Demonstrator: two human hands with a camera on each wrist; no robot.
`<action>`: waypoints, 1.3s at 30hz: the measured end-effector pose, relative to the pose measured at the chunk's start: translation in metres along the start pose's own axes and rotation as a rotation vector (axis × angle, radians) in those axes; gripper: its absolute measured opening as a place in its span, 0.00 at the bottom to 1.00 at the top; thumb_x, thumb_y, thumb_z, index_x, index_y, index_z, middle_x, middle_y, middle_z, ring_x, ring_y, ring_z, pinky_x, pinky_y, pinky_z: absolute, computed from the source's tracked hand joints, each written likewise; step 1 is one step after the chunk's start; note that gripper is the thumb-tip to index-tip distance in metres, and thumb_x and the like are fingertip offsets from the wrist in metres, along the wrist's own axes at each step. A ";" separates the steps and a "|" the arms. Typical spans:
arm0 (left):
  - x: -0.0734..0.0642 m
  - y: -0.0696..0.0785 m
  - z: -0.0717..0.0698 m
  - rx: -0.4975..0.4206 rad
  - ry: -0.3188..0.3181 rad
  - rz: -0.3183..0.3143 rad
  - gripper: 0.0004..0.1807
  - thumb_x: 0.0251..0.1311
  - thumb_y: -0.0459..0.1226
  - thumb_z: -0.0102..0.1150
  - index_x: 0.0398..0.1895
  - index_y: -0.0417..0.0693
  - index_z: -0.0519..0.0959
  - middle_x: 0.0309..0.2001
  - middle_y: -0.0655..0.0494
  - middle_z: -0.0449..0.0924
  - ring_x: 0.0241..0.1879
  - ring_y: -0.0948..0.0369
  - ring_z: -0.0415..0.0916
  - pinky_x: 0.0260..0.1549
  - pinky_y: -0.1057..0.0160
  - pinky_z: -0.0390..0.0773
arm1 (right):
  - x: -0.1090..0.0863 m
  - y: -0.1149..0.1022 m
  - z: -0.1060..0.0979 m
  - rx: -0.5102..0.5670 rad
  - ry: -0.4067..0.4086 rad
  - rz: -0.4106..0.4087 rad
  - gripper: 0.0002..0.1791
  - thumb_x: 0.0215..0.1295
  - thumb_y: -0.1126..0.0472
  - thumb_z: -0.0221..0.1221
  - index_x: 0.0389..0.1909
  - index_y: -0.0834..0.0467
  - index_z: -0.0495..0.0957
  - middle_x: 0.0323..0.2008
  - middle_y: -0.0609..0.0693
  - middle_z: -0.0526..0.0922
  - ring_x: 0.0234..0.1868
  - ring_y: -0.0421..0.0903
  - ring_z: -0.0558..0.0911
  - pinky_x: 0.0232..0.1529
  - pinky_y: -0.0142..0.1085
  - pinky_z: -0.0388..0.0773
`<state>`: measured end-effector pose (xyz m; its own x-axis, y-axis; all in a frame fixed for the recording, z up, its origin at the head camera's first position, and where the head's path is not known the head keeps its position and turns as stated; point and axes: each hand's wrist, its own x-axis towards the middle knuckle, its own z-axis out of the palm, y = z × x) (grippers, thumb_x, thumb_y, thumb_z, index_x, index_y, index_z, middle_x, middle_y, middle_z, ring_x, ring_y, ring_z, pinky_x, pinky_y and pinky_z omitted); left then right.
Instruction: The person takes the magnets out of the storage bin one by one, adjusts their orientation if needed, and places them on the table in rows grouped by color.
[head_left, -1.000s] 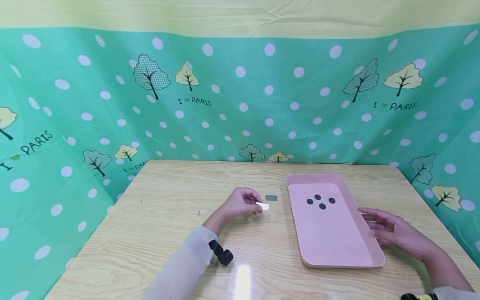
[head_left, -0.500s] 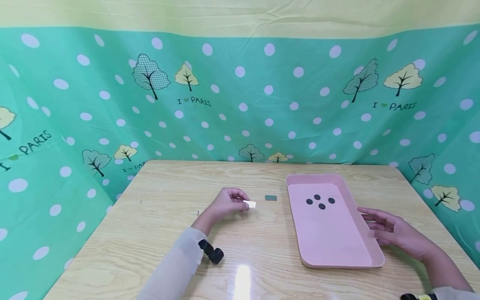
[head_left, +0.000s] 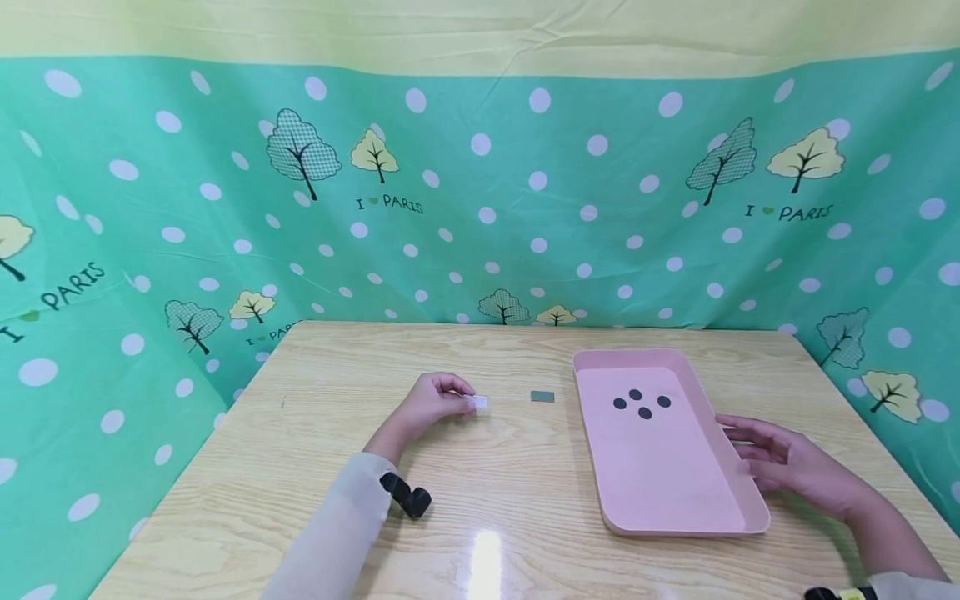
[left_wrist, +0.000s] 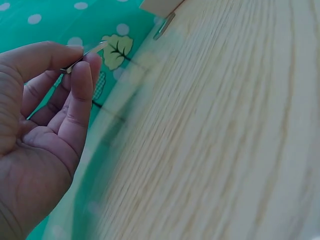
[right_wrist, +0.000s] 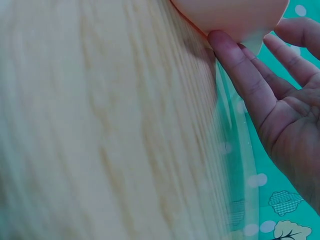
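Left of the table's middle, my left hand pinches a small flat rectangular plate between thumb and fingers. Its surface looks pale and shiny in the head view; the left wrist view shows the thin plate nearly edge-on. A similar-sized grey-green rectangle lies on the wood farther right. My right hand is at the right wall of a shallow pink tray, fingers mostly straight. In the right wrist view the thumb touches the tray's edge. Several black discs lie inside the tray.
The wooden table reaches back to a green dotted curtain, which also hangs along both sides. A faint small mark shows on the wood at the far left.
My left hand has moved left with the plate, away from the grey-green rectangle and the tray. My right hand and the tray stay where they were.
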<state>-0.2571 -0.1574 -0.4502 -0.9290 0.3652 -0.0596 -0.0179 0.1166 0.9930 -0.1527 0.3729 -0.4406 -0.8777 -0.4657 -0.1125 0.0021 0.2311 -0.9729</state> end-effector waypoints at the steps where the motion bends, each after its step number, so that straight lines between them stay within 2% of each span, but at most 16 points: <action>1: 0.001 -0.001 -0.002 -0.002 0.003 -0.010 0.10 0.51 0.27 0.68 0.38 0.34 0.82 0.37 0.46 0.84 0.33 0.57 0.83 0.33 0.62 0.83 | 0.000 0.000 0.000 0.005 -0.009 -0.010 0.29 0.73 0.70 0.47 0.73 0.60 0.56 0.58 0.33 0.76 0.55 0.35 0.78 0.44 0.48 0.82; 8: 0.007 -0.010 -0.009 0.004 0.006 -0.052 0.12 0.52 0.28 0.67 0.41 0.33 0.81 0.35 0.43 0.85 0.29 0.58 0.82 0.29 0.64 0.82 | 0.000 0.001 0.000 0.033 -0.029 -0.040 0.29 0.73 0.71 0.46 0.73 0.53 0.59 0.59 0.33 0.75 0.55 0.34 0.77 0.44 0.48 0.82; 20: 0.021 -0.012 -0.006 0.117 0.023 -0.040 0.11 0.54 0.27 0.68 0.40 0.33 0.82 0.32 0.45 0.84 0.30 0.56 0.84 0.33 0.60 0.84 | 0.000 0.000 -0.001 0.002 -0.008 0.015 0.29 0.74 0.69 0.47 0.73 0.61 0.54 0.58 0.32 0.75 0.55 0.34 0.78 0.45 0.48 0.82; 24: 0.023 -0.009 -0.004 0.201 0.024 -0.016 0.10 0.53 0.27 0.68 0.39 0.34 0.82 0.31 0.47 0.84 0.30 0.57 0.83 0.32 0.60 0.84 | 0.000 -0.001 -0.001 0.001 -0.006 0.024 0.29 0.74 0.68 0.48 0.73 0.60 0.54 0.58 0.32 0.75 0.55 0.34 0.78 0.45 0.48 0.82; 29: 0.024 -0.006 -0.003 0.353 0.066 0.011 0.11 0.47 0.29 0.72 0.37 0.40 0.84 0.30 0.52 0.81 0.30 0.60 0.78 0.29 0.64 0.80 | 0.000 -0.002 0.001 0.017 -0.017 0.004 0.29 0.74 0.69 0.47 0.74 0.57 0.56 0.58 0.33 0.75 0.56 0.34 0.77 0.45 0.48 0.82; 39: 0.026 -0.005 0.001 0.586 0.085 0.135 0.09 0.48 0.31 0.74 0.35 0.44 0.86 0.27 0.58 0.79 0.27 0.62 0.75 0.28 0.66 0.78 | -0.001 -0.002 0.001 0.016 -0.021 -0.013 0.29 0.73 0.70 0.47 0.74 0.57 0.56 0.59 0.34 0.75 0.56 0.35 0.77 0.44 0.48 0.82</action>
<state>-0.2811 -0.1478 -0.4564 -0.9355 0.3402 0.0951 0.2863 0.5724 0.7684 -0.1515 0.3721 -0.4390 -0.8674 -0.4867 -0.1041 -0.0012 0.2111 -0.9775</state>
